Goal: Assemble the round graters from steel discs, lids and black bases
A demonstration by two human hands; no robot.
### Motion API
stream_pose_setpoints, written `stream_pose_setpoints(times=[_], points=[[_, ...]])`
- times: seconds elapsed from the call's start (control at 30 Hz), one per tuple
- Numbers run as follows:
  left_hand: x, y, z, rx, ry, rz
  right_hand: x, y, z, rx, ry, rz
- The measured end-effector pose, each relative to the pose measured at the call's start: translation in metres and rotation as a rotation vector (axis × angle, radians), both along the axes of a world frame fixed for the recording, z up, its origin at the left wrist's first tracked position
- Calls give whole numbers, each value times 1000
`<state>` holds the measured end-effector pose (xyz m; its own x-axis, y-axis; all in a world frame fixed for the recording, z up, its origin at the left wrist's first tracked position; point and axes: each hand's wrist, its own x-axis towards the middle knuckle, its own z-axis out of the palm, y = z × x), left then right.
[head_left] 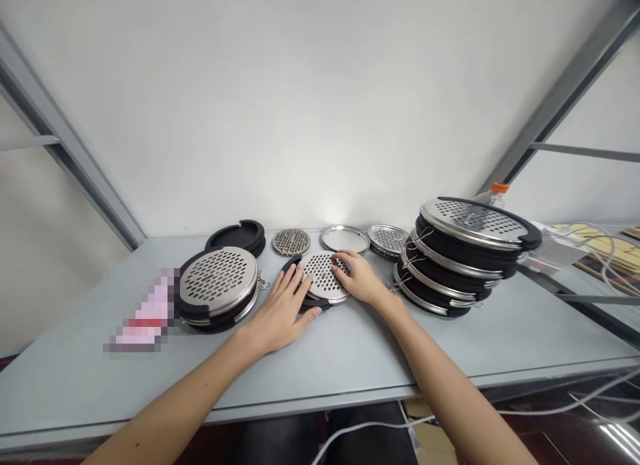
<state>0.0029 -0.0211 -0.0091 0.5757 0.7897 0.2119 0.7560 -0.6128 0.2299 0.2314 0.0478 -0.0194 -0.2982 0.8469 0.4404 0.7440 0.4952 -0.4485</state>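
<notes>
Head-worn view, facing forward and down, desktop near, wall beyond

Left forearm: our bare, sleeveless left forearm (185, 398) enters at the lower left and slants forward and inward, with two small dark spots on its skin.
Left wrist: we hold the left wrist (246, 341) nearly straight and low.
Left hand: our bare left hand (277, 315) lies palm down, back facing up, its fingers (293, 285) reaching forward and slightly apart, its thumb (307, 316) angled out toward the right.
Right forearm: our bare, sleeveless right forearm (445, 385) rises from the lower right, slanting forward and leftward.
Right hand: our bare right hand (363, 278) is turned palm down, its fingers gently bent and pointing left.
Spacing: we keep both hands near each other, apart, fingertips closest.
</notes>
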Motion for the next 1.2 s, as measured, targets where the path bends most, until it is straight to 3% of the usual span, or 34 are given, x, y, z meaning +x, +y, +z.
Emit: stream_pose_setpoints(times=[0.27,0.57,0.83,0.97,1.2], points=[[1,8,0,3,23,-40,-3,-1,-2,12,5,-18],[13,22,24,-38,56,-61,-3,-2,-3,8,-34,-28],[28,21,-1,124,-19,95,-6,-4,0,4,-109,-65],[30,19,-5,81,-6,182,-12,-8,9,4,-209,-64],[22,23,-10,56,-38,162,-25,-6,30,-18,-462,-15]])
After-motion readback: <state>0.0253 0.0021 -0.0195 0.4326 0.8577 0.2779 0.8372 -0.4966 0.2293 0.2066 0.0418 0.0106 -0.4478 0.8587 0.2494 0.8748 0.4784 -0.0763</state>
